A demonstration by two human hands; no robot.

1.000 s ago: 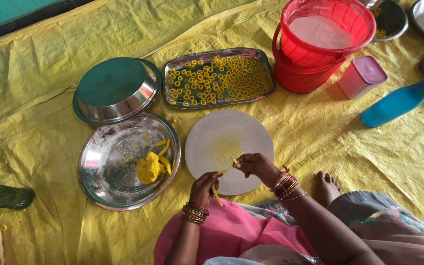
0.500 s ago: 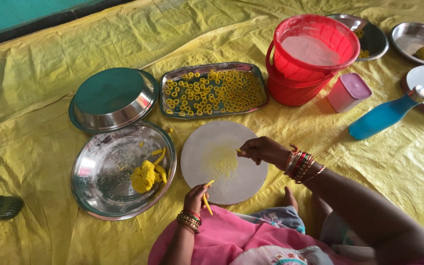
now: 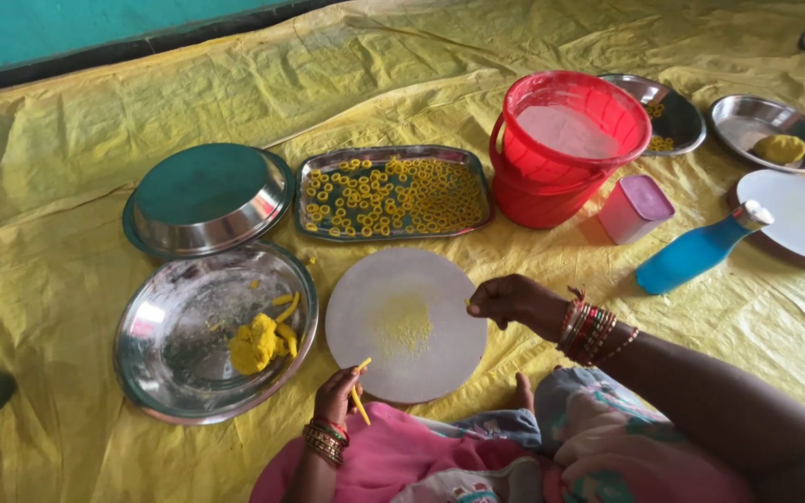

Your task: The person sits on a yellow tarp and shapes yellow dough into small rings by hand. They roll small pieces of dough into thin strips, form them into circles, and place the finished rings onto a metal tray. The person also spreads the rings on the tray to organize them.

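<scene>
My left hand [image 3: 335, 395] pinches a thin yellow dough strip [image 3: 361, 398] at the near edge of the round white board [image 3: 406, 321]. At the board's right edge my right hand [image 3: 514, 302] has its fingers closed on a tiny piece of yellow dough. A dusting of yellow crumbs lies in the board's middle. A lump of yellow dough [image 3: 255, 342] with a few strips rests in the steel plate [image 3: 211, 328] to the left. Behind the board, a rectangular steel tray [image 3: 393, 194] holds several small yellow dough rings.
An upturned steel bowl [image 3: 207, 197] stands at the back left. A red bucket [image 3: 566, 146], a pink box [image 3: 635, 209] and a blue bottle [image 3: 691, 256] stand to the right. Further right are steel plates [image 3: 772, 133] and another white board [image 3: 798, 217]. A yellow sheet [image 3: 67, 121] covers the floor.
My right hand has moved away from my left hand to the board's right edge. My left hand has stayed at the near edge with the strip. The camera view has shifted.
</scene>
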